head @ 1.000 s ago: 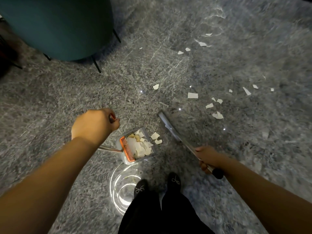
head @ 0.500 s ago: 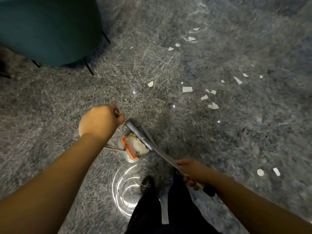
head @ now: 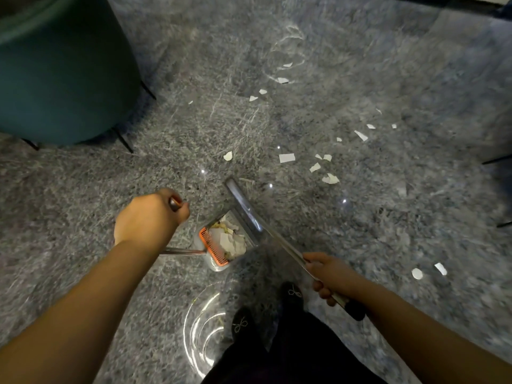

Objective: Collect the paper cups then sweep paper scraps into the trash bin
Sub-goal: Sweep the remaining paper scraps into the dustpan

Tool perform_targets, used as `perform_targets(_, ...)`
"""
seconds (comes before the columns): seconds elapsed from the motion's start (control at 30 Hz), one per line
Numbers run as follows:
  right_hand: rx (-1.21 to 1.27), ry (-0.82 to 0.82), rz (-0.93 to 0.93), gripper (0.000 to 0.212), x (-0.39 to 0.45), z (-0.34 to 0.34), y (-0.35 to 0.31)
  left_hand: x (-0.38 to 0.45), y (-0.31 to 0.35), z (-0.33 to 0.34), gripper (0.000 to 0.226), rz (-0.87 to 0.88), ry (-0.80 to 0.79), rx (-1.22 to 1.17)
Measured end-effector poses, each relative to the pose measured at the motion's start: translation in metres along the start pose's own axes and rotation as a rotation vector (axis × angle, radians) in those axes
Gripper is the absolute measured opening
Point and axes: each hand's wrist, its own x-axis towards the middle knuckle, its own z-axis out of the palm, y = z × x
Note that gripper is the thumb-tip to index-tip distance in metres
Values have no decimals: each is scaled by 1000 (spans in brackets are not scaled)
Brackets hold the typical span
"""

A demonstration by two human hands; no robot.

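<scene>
My left hand is closed around the top of the dustpan's upright handle. The grey dustpan with an orange comb edge rests on the floor below it, filled with white paper scraps. My right hand grips the metal broom handle low down. The broom's flat head sits at the dustpan's open mouth. More paper scraps lie scattered on the grey speckled floor farther out and to the right. No paper cups or trash bin are visible.
A teal round chair on thin dark legs stands at the upper left. My two dark shoes are just below the dustpan. Two scraps lie at the right. Thin dark furniture legs poke in at the right edge.
The broom head swept left from the open floor to the dustpan mouth, pushing the scraps that lay beside it into the pan. My left hand stayed on the dustpan handle.
</scene>
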Motion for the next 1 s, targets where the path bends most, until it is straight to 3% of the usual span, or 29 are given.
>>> perform_targets(0.27,186,136,11,38,39,-60,-36,57,43,-1,19,75,33,-60)
perform_targets(0.8,390,346,68,32,139,-290,-108,262,238,34,22,184,-38,19)
perform_targets(1.0,449,369,115,14,169,-348,-125,311,289,42,23,155,-63,80)
